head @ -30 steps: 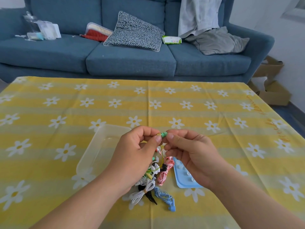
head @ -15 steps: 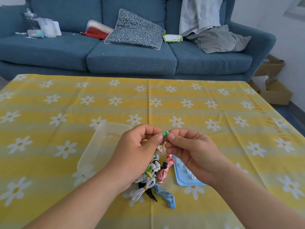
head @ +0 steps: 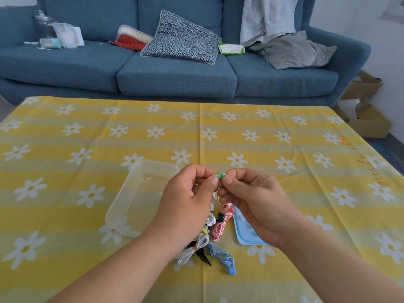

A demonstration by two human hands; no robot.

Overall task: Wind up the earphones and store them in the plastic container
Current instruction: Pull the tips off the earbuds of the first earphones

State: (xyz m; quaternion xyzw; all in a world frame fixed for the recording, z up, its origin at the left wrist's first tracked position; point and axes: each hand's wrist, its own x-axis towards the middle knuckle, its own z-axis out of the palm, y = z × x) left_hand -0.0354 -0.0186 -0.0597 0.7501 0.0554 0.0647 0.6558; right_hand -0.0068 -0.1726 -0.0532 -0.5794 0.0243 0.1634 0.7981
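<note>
My left hand (head: 188,206) and my right hand (head: 253,200) meet above the table and together pinch a green-tipped earphone (head: 220,176) whose thin yellow-green cord hangs down between them. Below them lies a pile of wound earphones: a red-and-white coil (head: 220,226), a white coil (head: 192,248), a blue pair (head: 223,256) and a black one (head: 202,255). A clear plastic container (head: 140,189) stands open on the cloth just left of my left hand, partly hidden by it. Its light blue lid (head: 244,235) lies flat under my right wrist.
The table carries a yellow tablecloth with white daisies (head: 284,149). Beyond its far edge stands a blue sofa (head: 175,77) with a patterned cushion, clothes, a jar and packets. Cardboard boxes (head: 367,119) sit on the floor at the right.
Both hands hold the same pose with the green earphone pinched between them; only the camera view has shifted slightly.
</note>
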